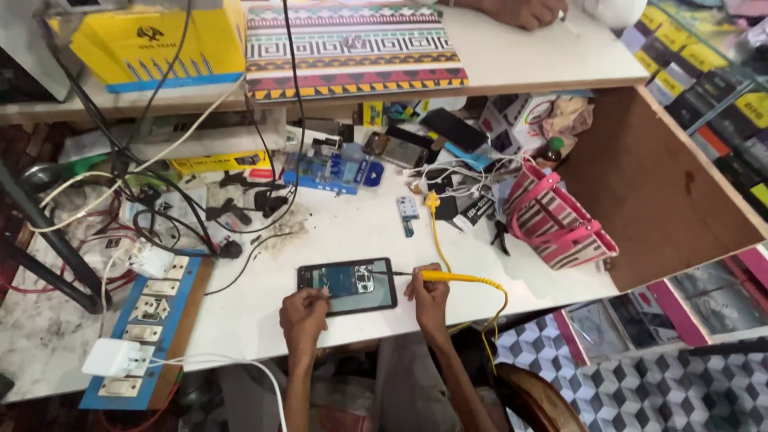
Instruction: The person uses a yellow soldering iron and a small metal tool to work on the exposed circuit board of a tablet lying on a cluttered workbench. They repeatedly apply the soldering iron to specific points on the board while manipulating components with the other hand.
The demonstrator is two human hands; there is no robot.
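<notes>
An opened mobile phone (pixel 349 286) lies flat on the white workbench (pixel 336 232), its inner parts showing. My left hand (pixel 304 312) rests at its near left corner and steadies it. My right hand (pixel 430 298) grips a yellow probe (pixel 448 277) whose thin metal tip touches the phone's right side. A yellow wire (pixel 436 232) runs from the probe across the bench.
A pink striped basket (pixel 556 220) stands at the right. Phones, cables and small parts clutter the back of the bench. A blue board of sockets (pixel 148 320) with a white charger lies at the left. Another person's hand (pixel 524 11) rests on the upper counter.
</notes>
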